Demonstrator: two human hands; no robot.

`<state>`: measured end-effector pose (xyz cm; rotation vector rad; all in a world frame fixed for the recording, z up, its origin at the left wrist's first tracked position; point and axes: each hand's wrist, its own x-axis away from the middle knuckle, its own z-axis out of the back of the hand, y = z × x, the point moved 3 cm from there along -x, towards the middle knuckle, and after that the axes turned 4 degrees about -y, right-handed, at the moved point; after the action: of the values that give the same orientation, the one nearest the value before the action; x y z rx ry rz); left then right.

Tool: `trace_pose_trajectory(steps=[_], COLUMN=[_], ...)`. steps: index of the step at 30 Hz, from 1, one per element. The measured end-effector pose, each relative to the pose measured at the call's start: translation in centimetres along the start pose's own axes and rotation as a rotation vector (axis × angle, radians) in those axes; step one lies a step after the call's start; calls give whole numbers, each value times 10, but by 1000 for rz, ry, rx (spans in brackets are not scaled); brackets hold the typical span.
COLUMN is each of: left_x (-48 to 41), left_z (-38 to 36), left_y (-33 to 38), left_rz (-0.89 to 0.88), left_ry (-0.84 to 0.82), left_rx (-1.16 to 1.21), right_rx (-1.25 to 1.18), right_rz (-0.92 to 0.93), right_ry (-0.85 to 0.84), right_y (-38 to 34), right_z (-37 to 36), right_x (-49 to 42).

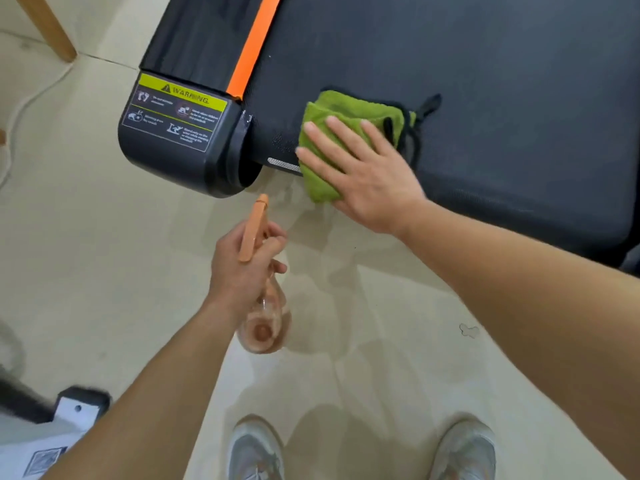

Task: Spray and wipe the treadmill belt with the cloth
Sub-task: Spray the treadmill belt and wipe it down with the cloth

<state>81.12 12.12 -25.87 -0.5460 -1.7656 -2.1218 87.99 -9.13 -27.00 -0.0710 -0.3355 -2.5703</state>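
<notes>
The black treadmill belt (485, 81) fills the upper right, ending at its rear edge near me. A folded green cloth (343, 109) with a black loop lies on the belt's near edge, partly hanging over it. My right hand (363, 171) presses flat on the cloth with straight, spread fingers. My left hand (242, 268) grips a clear spray bottle (265, 327) with an orange trigger head (254, 226), held over the floor below the belt's corner, its nozzle toward the treadmill.
An orange stripe (252, 43) and a black end cap with a yellow warning label (176, 112) border the belt's left side. A wooden leg (48, 26) stands at top left beside a white cable (38, 95). My two shoes (256, 448) stand on the beige tile floor.
</notes>
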Motion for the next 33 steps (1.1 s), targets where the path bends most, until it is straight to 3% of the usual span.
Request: trace_pose_trajectory(steps=[8,11,16,20,29,33], left_x=[15,20,23,29,49,56], left_z=[14,16,13,4,-46,-69], left_y=[5,3,-3,2,20,23], left_rz=[84,76,79,63,108,85], left_ry=[-20,-25,-31,-60,-143,-159], left_rx=[5,8,11,-59,-94,-99], right_rx=[329,416,522,473,508,444], right_rz=[218,347,409,413,380,430], right_ry=[-119,-205,-60,-120,-239,-242], right_y=[60,55,3,-18,103,97], right_z=[-22,-25,-14,4,-32,-30], right_x=[127,104,14,-26,206,181])
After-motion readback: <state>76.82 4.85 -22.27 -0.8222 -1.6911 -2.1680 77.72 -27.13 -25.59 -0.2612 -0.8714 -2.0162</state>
